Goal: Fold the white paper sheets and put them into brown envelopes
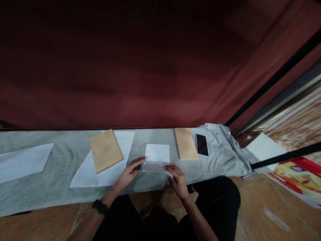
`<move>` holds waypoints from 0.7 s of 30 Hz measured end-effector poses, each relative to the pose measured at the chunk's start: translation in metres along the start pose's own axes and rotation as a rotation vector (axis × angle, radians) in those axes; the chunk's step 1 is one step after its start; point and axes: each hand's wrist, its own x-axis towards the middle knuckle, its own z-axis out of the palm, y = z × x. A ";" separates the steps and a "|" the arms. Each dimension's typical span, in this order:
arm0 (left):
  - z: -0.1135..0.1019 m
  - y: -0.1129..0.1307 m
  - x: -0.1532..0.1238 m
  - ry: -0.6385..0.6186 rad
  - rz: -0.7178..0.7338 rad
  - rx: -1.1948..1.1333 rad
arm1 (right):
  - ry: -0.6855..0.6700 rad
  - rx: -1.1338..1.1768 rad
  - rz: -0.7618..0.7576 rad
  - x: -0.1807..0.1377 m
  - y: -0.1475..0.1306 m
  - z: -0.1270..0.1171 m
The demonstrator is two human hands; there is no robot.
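A white sheet of paper [157, 152] lies on the grey cloth in front of me, with a crease across it and its near part lifted as a flap. My right hand [178, 179] pinches the near right corner of this flap between thumb and fingers. At the sheet's left edge, close to the crease, my left hand [131, 172] rests with its fingers stretched out, touching the paper. A dark watch [100, 207] is on the left wrist.
A stack of brown envelopes [106, 150] lies on white sheets [82, 170] to the left. Another brown stack [186, 144] and a phone [202, 145] are on the right. Farther left is more white paper [25, 160]. A dark red curtain [150, 100] hangs behind the grey cloth [60, 167].
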 end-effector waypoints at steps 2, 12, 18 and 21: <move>0.003 0.002 -0.005 -0.003 0.047 0.025 | -0.009 0.004 -0.010 0.001 -0.001 -0.001; 0.016 0.004 -0.001 -0.154 0.231 0.418 | -0.296 -0.012 0.016 0.009 -0.026 -0.011; 0.018 0.006 -0.006 -0.153 0.259 0.485 | -0.243 0.036 0.133 0.032 -0.019 -0.006; 0.019 0.006 -0.006 -0.167 0.261 0.532 | -0.202 -0.113 0.078 0.053 -0.006 0.010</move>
